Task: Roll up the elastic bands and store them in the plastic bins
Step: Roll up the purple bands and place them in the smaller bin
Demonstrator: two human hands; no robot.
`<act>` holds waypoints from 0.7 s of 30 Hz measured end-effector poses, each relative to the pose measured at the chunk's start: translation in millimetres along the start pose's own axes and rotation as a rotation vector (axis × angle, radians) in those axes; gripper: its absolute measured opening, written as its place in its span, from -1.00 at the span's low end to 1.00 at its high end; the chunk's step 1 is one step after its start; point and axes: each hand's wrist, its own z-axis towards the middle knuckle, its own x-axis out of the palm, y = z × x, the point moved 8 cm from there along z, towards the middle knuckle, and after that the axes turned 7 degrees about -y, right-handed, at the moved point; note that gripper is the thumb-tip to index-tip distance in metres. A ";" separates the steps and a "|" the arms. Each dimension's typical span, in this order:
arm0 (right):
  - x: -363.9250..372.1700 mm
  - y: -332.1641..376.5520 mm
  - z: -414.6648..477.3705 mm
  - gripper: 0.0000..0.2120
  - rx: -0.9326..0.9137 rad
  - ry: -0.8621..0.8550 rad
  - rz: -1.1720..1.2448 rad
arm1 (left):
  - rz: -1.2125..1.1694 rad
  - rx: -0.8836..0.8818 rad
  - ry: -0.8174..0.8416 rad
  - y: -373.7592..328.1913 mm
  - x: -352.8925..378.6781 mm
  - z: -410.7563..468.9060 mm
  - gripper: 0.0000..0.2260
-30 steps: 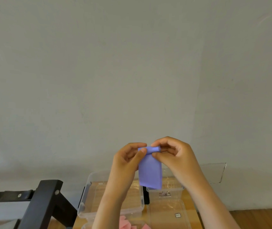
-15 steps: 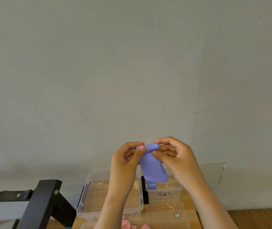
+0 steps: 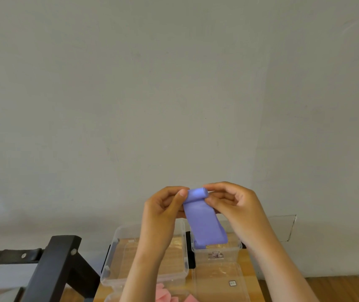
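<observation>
Your left hand (image 3: 163, 207) and right hand (image 3: 236, 202) are raised in front of you, and both grip the purple elastic band (image 3: 203, 221). Each hand pinches 1 end of the small, tight roll at the band's top edge, with the thumb on the near side and the curled fingers behind and over it. The band is a thin, smooth, matte sheet. Below the cylinder-shaped roll it hangs as a flat strip, slanting down and to the right, with a squared lower end where a 2nd layer peeks out.

The hanging end shows in front of the right bin (image 3: 217, 250), a small clear plastic box with rounded corners and a small label on its near wall. Just to its left stands the left bin (image 3: 111, 271), wider and shallower, glossy and see-through, with a thick rolled rim. A flat clear lid (image 3: 215, 277) with a small square sticker lies near of the right bin.

All 3 sit on a light wooden table (image 3: 249, 267). Soft pink pieces (image 3: 163, 295) show at the near edge, cut off by the frame. A black angular frame (image 3: 52, 271) with round bolts stands at the left, another clear panel (image 3: 283, 227) leans at the far right, and a plain, pale matte wall (image 3: 174, 83) fills the rest.
</observation>
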 end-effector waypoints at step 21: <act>-6.5 -5.9 -0.5 -0.82 0.053 -0.006 0.063 | -0.006 0.017 0.018 3.0 7.9 -7.5 -0.84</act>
